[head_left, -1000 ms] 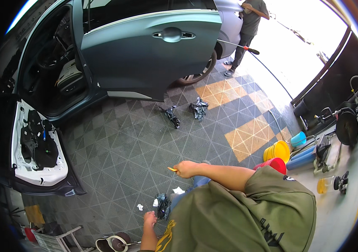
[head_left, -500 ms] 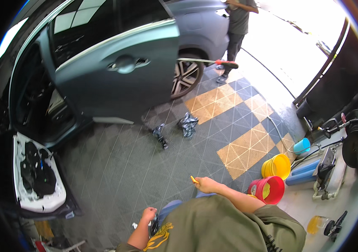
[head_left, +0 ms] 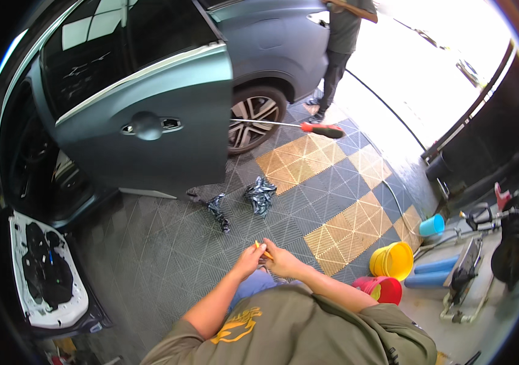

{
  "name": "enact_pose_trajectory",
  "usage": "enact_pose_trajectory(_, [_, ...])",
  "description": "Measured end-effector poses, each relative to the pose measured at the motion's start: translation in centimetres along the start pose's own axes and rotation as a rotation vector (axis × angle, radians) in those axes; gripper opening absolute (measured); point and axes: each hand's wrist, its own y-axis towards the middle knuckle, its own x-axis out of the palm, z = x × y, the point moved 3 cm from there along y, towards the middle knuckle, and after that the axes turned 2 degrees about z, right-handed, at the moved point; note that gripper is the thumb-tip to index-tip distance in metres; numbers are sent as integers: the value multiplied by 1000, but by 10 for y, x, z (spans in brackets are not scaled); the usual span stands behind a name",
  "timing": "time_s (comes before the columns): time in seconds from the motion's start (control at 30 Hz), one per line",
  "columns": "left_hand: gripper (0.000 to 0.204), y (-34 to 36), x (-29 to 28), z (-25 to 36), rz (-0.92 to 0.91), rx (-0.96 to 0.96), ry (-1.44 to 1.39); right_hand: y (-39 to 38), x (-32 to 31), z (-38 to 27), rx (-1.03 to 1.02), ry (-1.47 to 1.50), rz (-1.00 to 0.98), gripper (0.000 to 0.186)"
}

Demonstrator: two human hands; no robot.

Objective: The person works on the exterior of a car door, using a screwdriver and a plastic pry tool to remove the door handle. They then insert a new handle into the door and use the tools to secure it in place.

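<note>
My two hands meet in front of my body, above the floor. My right hand (head_left: 282, 262) is closed round a small, slim yellow-orange tool (head_left: 266, 252); its exact kind is too small to tell. Against the same tool my left hand (head_left: 248, 261) is closed, its thumb and fingers at the tool's tip. Ahead on the left stands the open grey-blue car door (head_left: 174, 152). A screwdriver (head_left: 323, 129) with a red and black handle sticks out from the door's edge, its shaft partly hidden behind the door.
Two crumpled dark plastic pieces, one dark film (head_left: 217, 213) and one shinier (head_left: 260, 196), lie on the tiled floor. A white door panel (head_left: 77, 298) is at left. Yellow bucket (head_left: 387, 261), red bucket (head_left: 387, 289) and blue bucket (head_left: 432, 225) stand right. Another person (head_left: 339, 42) stands behind the car.
My left hand has come up from beside my waist to meet my right hand at the yellow tool. My right hand has moved slightly left. The view has shifted.
</note>
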Motion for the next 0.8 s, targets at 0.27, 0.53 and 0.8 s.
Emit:
enact_pose_trajectory(0.27, [21, 65, -66, 56, 214, 36, -191, 53, -125, 40, 128, -217, 8, 55])
enact_pose_trajectory(0.53, [14, 63, -99, 94, 470, 123, -358, 89, -359, 29, 35, 878, 454, 51])
enact_pose_trajectory(0.8, [15, 90, -24, 52, 720, -61, -371, 127, -416, -66, -440, 269, -288, 73])
